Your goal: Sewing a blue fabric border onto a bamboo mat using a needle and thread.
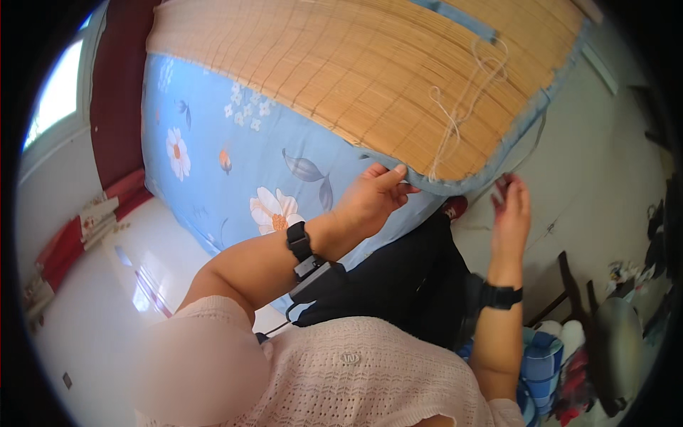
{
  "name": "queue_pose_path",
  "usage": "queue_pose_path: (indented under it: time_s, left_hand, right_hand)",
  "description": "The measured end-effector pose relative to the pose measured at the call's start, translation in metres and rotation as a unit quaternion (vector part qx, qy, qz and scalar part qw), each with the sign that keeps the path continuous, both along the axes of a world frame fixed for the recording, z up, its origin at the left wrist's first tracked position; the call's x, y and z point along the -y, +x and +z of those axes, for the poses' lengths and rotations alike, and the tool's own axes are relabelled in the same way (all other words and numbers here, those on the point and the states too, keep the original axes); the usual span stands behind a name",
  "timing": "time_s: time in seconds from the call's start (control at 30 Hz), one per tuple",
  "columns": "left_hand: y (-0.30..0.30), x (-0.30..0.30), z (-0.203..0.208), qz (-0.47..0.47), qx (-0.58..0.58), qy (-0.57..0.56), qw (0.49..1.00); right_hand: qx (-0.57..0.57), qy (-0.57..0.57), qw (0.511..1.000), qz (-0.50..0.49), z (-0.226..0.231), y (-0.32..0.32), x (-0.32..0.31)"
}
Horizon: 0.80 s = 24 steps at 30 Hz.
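A tan bamboo mat (398, 85) with blue cloth edging (445, 188) lies over a bed with a blue floral sheet (235, 153). My left hand (373, 199) pinches the edging near the mat's rounded corner, thumb on top and fingers curled beneath. Just off the mat's right-hand edge, my right hand (512, 210) is raised with bent fingers drawn together. Whatever it may hold is too small to make out. Pale loose string (455, 124) lies in loops across the mat close to the corner. A strip of blue cloth (455, 18) rests farther up the mat.
At the left are a window (57, 96), a dark red bed end (124, 85), red patterned cloth (85, 220) and a shiny pale floor (135, 285). Dark wooden legs (569, 285) and blue checked cloth (541, 363) are at the lower right. My legs in black trousers (405, 277) press near the bed.
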<state>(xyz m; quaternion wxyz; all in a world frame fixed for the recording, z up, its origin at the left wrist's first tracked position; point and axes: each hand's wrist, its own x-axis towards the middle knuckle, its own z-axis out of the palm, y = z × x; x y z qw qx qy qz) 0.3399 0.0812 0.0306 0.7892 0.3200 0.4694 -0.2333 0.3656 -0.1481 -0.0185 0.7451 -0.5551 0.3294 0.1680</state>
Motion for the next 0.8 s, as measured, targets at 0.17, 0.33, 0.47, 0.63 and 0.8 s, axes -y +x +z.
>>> queue_pose_path:
  time_s: [0.17, 0.33, 0.47, 0.63, 0.8]
  left_hand:
    - [-0.002, -0.007, 0.021, -0.011, -0.006, 0.008, 1.0]
    - [-0.005, -0.016, 0.053, -0.065, 0.003, 0.011, 0.998]
    - [0.002, -0.018, 0.037, -0.113, 0.048, -0.091, 0.988]
    - [0.007, -0.031, -0.009, -0.143, 0.099, -0.207, 0.963]
    - [-0.003, -0.036, -0.015, -0.135, 0.127, -0.261, 0.947]
  right_hand:
    - [0.029, 0.045, 0.986, 0.16, 0.025, -0.078, -0.035]
    - [0.148, 0.044, 0.977, 0.145, 0.054, -0.079, -0.076]
    - [0.24, 0.019, 0.967, 0.085, 0.032, -0.074, -0.103]
    - [0.258, -0.124, 0.958, 0.029, 0.018, -0.055, -0.115]
    - [0.226, -0.045, 0.971, -0.071, 0.034, -0.067, -0.141]
